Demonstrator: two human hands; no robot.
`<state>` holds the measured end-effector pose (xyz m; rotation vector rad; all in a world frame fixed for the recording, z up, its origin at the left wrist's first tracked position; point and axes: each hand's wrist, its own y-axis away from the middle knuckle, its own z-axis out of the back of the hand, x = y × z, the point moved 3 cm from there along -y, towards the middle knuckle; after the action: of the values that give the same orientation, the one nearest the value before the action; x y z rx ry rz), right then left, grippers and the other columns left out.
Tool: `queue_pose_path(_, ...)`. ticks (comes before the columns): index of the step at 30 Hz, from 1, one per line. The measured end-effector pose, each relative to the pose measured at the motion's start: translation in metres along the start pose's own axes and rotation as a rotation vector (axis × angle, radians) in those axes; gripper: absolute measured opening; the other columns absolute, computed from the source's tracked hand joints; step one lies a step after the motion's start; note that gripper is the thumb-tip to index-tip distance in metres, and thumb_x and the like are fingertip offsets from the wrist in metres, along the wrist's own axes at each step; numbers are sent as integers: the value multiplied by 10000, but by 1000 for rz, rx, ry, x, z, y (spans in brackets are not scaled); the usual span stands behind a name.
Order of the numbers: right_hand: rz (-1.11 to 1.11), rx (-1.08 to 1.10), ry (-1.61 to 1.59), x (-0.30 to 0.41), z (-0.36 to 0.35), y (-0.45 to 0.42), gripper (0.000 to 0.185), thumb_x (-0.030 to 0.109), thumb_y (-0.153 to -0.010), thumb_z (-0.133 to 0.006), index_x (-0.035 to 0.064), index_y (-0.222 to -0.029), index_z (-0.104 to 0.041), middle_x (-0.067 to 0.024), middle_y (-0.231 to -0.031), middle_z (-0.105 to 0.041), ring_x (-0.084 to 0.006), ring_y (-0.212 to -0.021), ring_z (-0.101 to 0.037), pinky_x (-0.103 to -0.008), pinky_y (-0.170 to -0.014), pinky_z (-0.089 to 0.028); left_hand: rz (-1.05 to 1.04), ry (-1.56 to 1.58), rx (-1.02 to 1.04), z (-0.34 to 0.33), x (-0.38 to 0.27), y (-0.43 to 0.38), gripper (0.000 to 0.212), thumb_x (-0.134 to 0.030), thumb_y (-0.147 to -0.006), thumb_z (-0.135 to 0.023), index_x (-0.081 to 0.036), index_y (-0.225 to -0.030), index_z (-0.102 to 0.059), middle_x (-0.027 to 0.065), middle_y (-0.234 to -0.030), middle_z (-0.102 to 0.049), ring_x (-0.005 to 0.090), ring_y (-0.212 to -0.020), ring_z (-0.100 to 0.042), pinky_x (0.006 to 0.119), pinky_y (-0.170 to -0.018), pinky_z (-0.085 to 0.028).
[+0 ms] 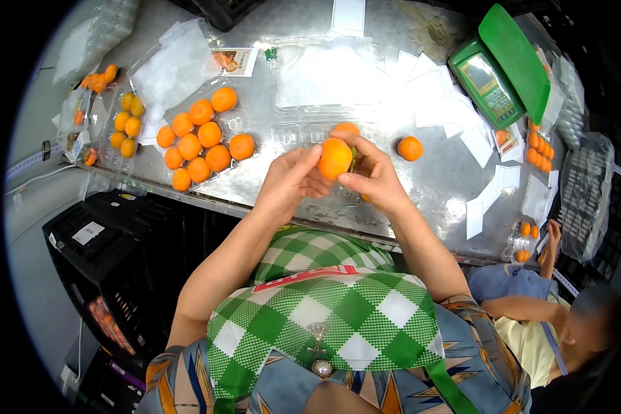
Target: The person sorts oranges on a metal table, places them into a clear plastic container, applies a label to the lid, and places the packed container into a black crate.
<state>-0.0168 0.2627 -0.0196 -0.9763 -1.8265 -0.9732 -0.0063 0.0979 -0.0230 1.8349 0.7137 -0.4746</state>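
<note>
An orange persimmon (334,159) with a green calyx is held over the metal table. My right hand (375,173) grips it between thumb and fingers on the calyx side. My left hand (292,178) has its thumb against the fruit's left side, fingers curled below. Beneath my hands lies a clear plastic tray (289,133), partly hidden. Another persimmon (346,128) sits in it behind my fingers, and an orange edge shows below my right hand. One loose persimmon (410,148) rests right of the tray. To the left, a clear tray holds several persimmons (190,147).
White cards (453,108) are scattered at right near a green scale (489,85). Stacked clear trays (321,72) lie ahead. Black crates (119,248) stand at lower left. Another person (528,315) is at the table's right end, beside bagged trays (586,196).
</note>
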Motion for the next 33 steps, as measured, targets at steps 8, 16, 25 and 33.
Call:
queue_pose_path(8,-11,-35,-20,-11,-2,3,609,41,-735,-719,33,-1269,-426,-77,-1184,-532,-154,-1112,-514,-298,-934,-423,-361,-143,-7,9,-4,6,408,-157,-834,-681,-4,-1187,-545,72,-1108,-610,127,-934,-582,256,-800,-489)
queue_pose_path(16,192,-80,89,-15,-9,0,564,-18,-726,-672,39,-1208,-384,-119,-1260,-476,-211,-1181,-474,-352,-985,-397,-389,-97,117,-1,-3,9,622,-39,-758,-730,6,-1312,-450,94,-1236,-533,161,-1051,-549,311,-890,-493)
queue_pose_path(25,428,-178,603,-7,-17,5,549,-50,-667,-687,40,-1153,-449,-130,-1209,-546,-275,-1094,-540,-355,-911,-451,-400,-107,114,0,2,8,636,-35,-771,-730,10,-1325,-422,105,-1252,-506,179,-1089,-542,314,-880,-504)
queue_pose_path(33,346,-199,831,8,7,1,578,36,-630,-753,35,-1151,-502,-140,-1208,-513,-305,-1092,-505,-379,-912,-448,-619,-603,-95,13,-9,-1,597,-31,-711,-743,-23,-1260,-508,110,-1178,-573,211,-1038,-584,316,-882,-490)
